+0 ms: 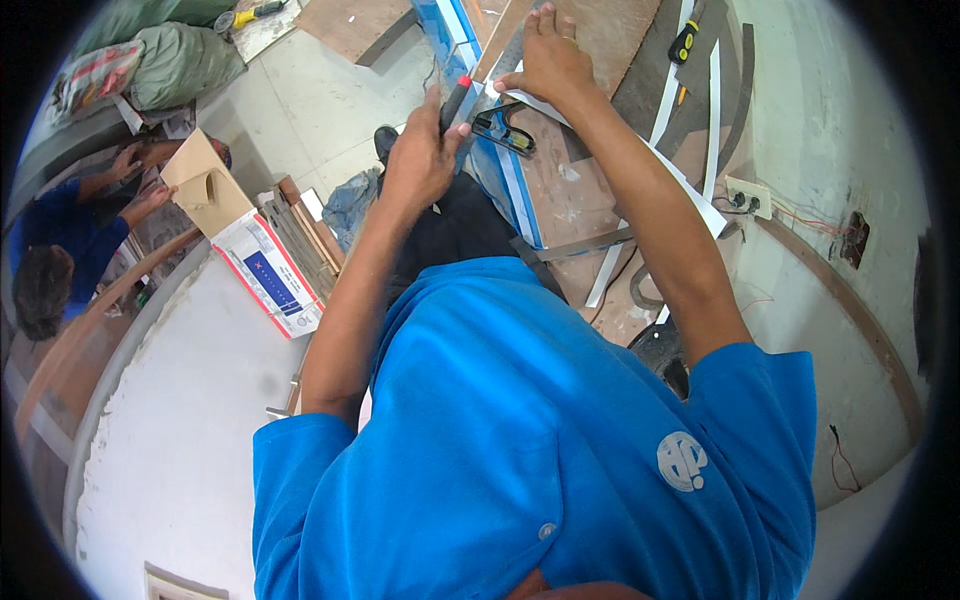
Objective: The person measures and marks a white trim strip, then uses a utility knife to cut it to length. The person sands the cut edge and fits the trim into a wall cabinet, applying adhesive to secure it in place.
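The left hand (422,165) has its fingers curled around a dark, red-ended tool (455,105) near the bench (575,190), close to a black measuring square (515,136). The right hand (555,70) reaches palm-down over the bench, fingers loosely spread, gripping nothing visible; a white strip (702,212) shows beyond its forearm.

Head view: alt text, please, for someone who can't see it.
A person's left hand grips a dark, red-ended tool; the right hand is spread over a cluttered brown workbench. Another person, in blue, is at far left.
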Available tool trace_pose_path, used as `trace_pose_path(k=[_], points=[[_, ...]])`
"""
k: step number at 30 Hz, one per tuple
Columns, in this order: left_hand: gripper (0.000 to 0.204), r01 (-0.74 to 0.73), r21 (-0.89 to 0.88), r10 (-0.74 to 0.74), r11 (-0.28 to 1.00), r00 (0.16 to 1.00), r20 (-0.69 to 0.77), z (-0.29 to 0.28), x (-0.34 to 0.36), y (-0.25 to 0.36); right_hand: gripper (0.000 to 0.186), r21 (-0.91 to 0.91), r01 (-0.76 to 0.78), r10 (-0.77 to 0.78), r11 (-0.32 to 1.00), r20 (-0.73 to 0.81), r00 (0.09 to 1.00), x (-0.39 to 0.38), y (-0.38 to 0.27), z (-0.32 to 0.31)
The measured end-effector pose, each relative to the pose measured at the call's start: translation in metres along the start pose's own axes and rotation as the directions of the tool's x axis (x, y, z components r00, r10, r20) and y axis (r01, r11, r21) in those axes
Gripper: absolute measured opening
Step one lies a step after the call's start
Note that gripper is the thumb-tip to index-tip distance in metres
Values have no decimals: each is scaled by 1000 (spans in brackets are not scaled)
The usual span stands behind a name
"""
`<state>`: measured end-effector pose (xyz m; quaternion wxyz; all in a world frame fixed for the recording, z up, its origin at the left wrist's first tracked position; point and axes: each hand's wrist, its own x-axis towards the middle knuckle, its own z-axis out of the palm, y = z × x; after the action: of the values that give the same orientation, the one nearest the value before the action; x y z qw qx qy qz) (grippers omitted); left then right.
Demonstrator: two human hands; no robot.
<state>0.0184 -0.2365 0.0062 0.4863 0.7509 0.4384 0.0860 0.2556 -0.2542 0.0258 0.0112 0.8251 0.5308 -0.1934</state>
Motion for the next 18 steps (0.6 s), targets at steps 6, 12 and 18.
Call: trace_pose_path(k=[6,12,18], points=[[50,-195,38,197,980,979,-50,16,15,20,117,-44,22,-24,999,-42,999,-1,4,5],[50,-119,181,127,976,991,-33,26,26,33,108,15,-3,3,1000,-34,999,-4,3,1],[52,-189,141,199,972,979,-55,33,32,19,102,19,-14,15,1000,-15,1000,-5,0,-4]])
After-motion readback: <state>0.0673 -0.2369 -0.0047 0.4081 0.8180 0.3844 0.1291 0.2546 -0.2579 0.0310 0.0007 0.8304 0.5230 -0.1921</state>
